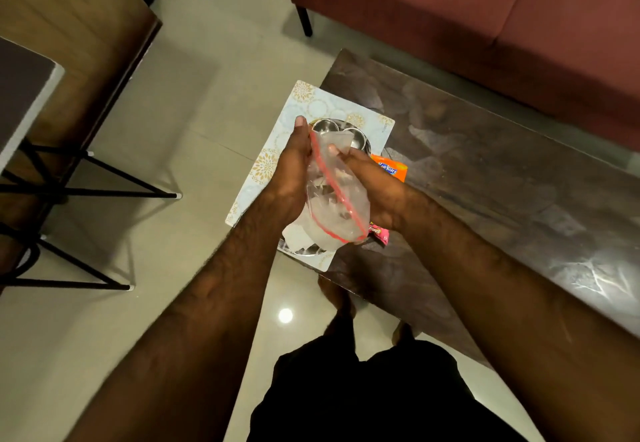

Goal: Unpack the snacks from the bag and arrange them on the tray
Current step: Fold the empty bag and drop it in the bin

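Standing over the corner of a dark, stone-patterned surface (pixel 485 151), you hold a clear zip-lock bag (pixel 329 209) with a red zip strip between both hands, above a steel tray (pixel 300 251). Your left hand (pixel 294 175) grips the bag's left side, its back towards the camera and its fingers (pixel 300 124) reaching up along the plastic. Your right hand (pixel 375 189) grips the right side, and one fingertip shows through the plastic near the top. The bag's mouth looks parted, the red strip running slantwise from top left to bottom right. Pale shapes show inside, but you cannot tell what they are.

The tray lies on a pale placemat (pixel 311 102) with gold flower prints, which overhangs the near corner of the surface. Two small steel bowls (pixel 325 126) sit side by side at the tray's far end, partly behind the bag. An orange Kurkure packet (pixel 393 171) lies on the surface just right of the tray, against your right hand. A pink packet (pixel 380 233) peeks out from under your right wrist.

A maroon sofa (pixel 485 9) stands beyond the surface. Cream floor tiles (pixel 207 78) spread to the left, where black metal legs (pixel 104 178) stand.
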The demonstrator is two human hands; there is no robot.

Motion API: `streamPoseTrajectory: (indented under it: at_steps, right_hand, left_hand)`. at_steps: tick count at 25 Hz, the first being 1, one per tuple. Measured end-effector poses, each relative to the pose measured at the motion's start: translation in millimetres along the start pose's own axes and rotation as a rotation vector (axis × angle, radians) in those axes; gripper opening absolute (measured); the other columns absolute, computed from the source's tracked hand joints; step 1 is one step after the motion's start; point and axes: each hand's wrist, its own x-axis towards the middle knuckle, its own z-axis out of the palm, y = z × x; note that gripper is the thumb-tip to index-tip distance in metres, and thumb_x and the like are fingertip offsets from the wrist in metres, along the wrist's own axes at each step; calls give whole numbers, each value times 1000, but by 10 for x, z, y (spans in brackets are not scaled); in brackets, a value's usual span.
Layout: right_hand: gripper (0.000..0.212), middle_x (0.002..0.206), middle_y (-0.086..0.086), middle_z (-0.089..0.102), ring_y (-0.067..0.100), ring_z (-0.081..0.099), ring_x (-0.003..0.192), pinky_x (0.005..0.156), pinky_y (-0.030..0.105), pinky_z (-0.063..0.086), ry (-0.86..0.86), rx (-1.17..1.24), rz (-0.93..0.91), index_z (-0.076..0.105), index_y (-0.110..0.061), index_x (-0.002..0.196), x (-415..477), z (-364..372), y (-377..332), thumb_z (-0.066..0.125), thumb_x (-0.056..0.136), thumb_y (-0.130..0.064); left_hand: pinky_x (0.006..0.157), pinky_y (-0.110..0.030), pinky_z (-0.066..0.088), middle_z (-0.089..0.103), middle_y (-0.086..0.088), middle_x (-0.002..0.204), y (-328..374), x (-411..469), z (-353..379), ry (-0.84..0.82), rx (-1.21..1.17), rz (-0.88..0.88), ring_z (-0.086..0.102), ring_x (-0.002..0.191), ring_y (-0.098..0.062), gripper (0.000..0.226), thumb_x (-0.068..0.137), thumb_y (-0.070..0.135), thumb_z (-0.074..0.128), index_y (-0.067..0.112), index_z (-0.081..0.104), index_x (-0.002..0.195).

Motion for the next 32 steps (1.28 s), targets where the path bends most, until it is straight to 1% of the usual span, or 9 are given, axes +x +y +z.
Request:
streamPoseTrajectory:
  at_steps: [4, 8, 10, 12, 14, 16, 22, 27, 32]
  right_hand:
    - [26, 107, 14, 75, 37, 74, 104, 101, 63, 56, 283, -179, -94, 63, -11, 119, -56, 170, -63, 68, 94, -5]
    - [26, 101, 17, 74, 36, 73, 97, 89, 50, 62, 349, -204, -192, 68, -17, 98, -120, 196, -196, 65, 89, 7]
    - [27, 102, 20, 74, 36, 71, 93, 89, 53, 61, 342, -188, -226, 69, -18, 91, -162, 192, -257, 64, 91, 8]
    - [30, 96, 15, 74, 31, 71, 87, 84, 51, 62, 333, -212, -267, 69, -20, 85, -205, 192, -289, 64, 90, 10]
    - [29, 81, -3, 75, 14, 70, 76, 70, 33, 61, 336, -332, -332, 68, -22, 79, -236, 216, -319, 68, 83, 7]
    - [23, 75, -15, 70, 1, 65, 71, 67, 24, 53, 327, -435, -371, 68, -25, 76, -263, 253, -358, 68, 73, -2]
    - [60, 149, -9, 49, 17, 60, 127, 90, 57, 61, 10, -280, -200, 54, -56, 137, -464, 195, -367, 81, 85, -42]
    - [41, 125, 17, 69, 35, 71, 113, 87, 55, 64, 237, -476, -404, 72, -8, 118, -481, 172, -368, 85, 81, 1]
    - [11, 95, 31, 75, 38, 73, 78, 70, 64, 62, 450, -530, -425, 73, 4, 84, -572, 1, -336, 81, 78, 9]
  left_hand:
    - [97, -41, 55, 68, -3, 117, -21, -77, 71, 113, 545, 243, 67, 111, -26, 55, 85, 34, 72, 19, 50, 134]
    - [112, -53, 38, 53, -2, 146, 23, -113, 93, 183, 1012, 349, 52, 132, -29, 57, 92, 52, 48, 36, 40, 146]
    - [113, -53, 39, 51, -1, 151, 54, -159, 41, 38, 841, 177, 51, 135, -28, 61, 91, 65, 46, 44, 39, 147]
    - [104, -57, 49, 59, -3, 142, 32, -179, 3, -81, 506, 71, 59, 127, -30, 51, 97, 46, 54, 41, 43, 147]
    - [83, -61, 59, 66, -5, 130, 43, -215, 23, -61, 379, 98, 66, 114, -35, 48, 96, 20, 59, 39, 53, 140]
    - [61, -60, 60, 69, -4, 121, 96, -222, 78, 40, 353, 132, 70, 101, -37, 36, 93, 23, 63, 38, 64, 126]
    - [68, -53, 60, 73, -21, 111, 181, -218, 134, 192, 129, 156, 72, 93, -46, 35, 90, 25, 53, 5, 71, 112]
    - [73, -52, 61, 78, -13, 98, 239, -263, 213, 28, -28, 55, 72, 89, -38, 27, 92, 23, 55, 15, 80, 94]
    - [74, -66, 58, 68, -4, 127, 170, -321, 294, -149, 362, 23, 73, 102, -39, 42, 91, 56, 59, 35, 59, 128]
